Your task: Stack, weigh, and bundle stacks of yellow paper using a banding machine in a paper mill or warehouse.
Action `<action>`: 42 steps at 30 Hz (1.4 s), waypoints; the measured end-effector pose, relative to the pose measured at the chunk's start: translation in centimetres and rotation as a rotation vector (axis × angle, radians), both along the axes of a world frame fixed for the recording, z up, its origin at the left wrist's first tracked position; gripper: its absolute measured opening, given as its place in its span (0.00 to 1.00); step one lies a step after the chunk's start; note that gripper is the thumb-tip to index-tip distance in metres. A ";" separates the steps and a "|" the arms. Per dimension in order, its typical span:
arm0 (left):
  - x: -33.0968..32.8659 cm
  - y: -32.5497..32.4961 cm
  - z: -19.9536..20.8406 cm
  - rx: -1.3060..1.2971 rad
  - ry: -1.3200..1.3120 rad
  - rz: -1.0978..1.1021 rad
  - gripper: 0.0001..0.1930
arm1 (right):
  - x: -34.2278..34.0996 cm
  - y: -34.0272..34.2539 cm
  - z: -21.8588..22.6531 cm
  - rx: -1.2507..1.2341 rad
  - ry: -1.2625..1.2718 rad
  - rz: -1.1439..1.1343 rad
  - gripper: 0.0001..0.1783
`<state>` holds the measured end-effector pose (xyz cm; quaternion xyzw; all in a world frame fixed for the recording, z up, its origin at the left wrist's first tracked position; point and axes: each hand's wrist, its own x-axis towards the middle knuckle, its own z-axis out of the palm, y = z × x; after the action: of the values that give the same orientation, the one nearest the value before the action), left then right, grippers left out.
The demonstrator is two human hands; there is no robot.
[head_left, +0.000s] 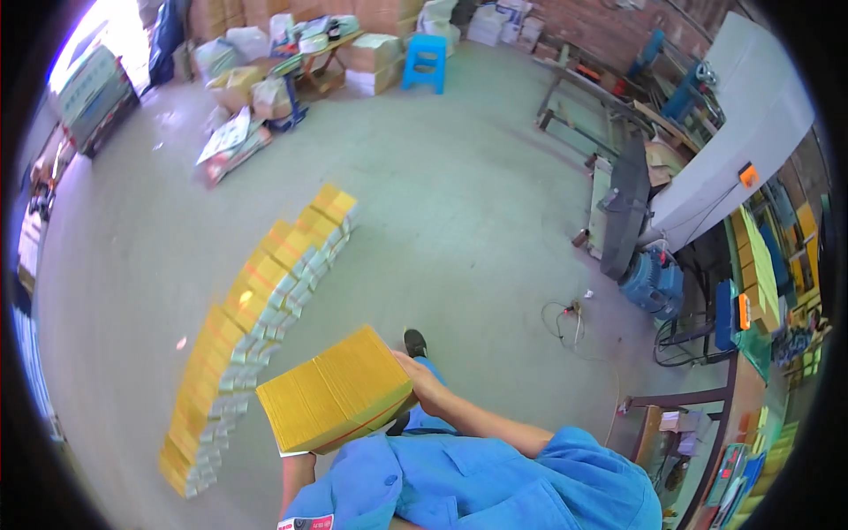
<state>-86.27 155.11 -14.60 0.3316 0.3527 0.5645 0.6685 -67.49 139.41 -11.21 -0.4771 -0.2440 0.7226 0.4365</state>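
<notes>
In front of my body I carry a yellow cardboard box (340,384) with creased lines across its top and a thin reddish band on its near side. Fingers of my right hand (419,378) wrap round its right end. My left hand (297,466) comes up beneath the near left corner; the box hides its fingers. On the floor ahead and to the left runs a long, slightly curved row of similar yellow-topped boxes (216,340), stacked in layers with pale grey sides showing.
A blue plastic stool (426,64) stands at the back, beside cartons (371,57) and filled bags (238,84). To the right are a blue motor (654,281), a white pillar (733,132) and a loose cable (565,322) on the floor. A vehicle (95,97) is parked at far left.
</notes>
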 end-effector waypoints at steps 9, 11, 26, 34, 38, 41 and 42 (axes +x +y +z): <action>4.5 15.4 3.2 -0.028 0.076 0.225 0.23 | 11.3 21.0 0.5 -0.003 -0.164 0.029 0.31; 3.8 16.6 2.9 -0.075 0.086 0.325 0.23 | 12.4 26.5 -1.0 0.004 -0.162 0.155 0.31; 2.1 28.9 -8.4 -0.711 -0.256 0.784 0.22 | 6.3 62.7 -8.6 -0.354 -0.555 0.741 0.32; 7.7 37.9 -20.6 -0.770 -0.839 0.980 0.22 | 0.9 79.4 -19.6 -0.170 -0.698 1.113 0.25; 12.4 41.2 -26.3 -0.725 -0.954 1.158 0.21 | -1.9 84.5 -26.2 0.106 -0.951 1.409 0.29; 13.3 46.1 -30.5 -0.832 -1.208 1.241 0.19 | -7.0 89.8 -31.6 -0.027 -1.072 1.563 0.31; 14.0 47.1 -32.1 -0.841 -1.241 1.258 0.19 | -8.0 90.7 -33.4 0.013 -1.141 1.653 0.31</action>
<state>-72.26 202.17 -46.67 -0.5385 0.2232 0.7203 0.3759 -75.45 230.15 -44.58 -0.4306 -0.6756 0.4609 -0.3817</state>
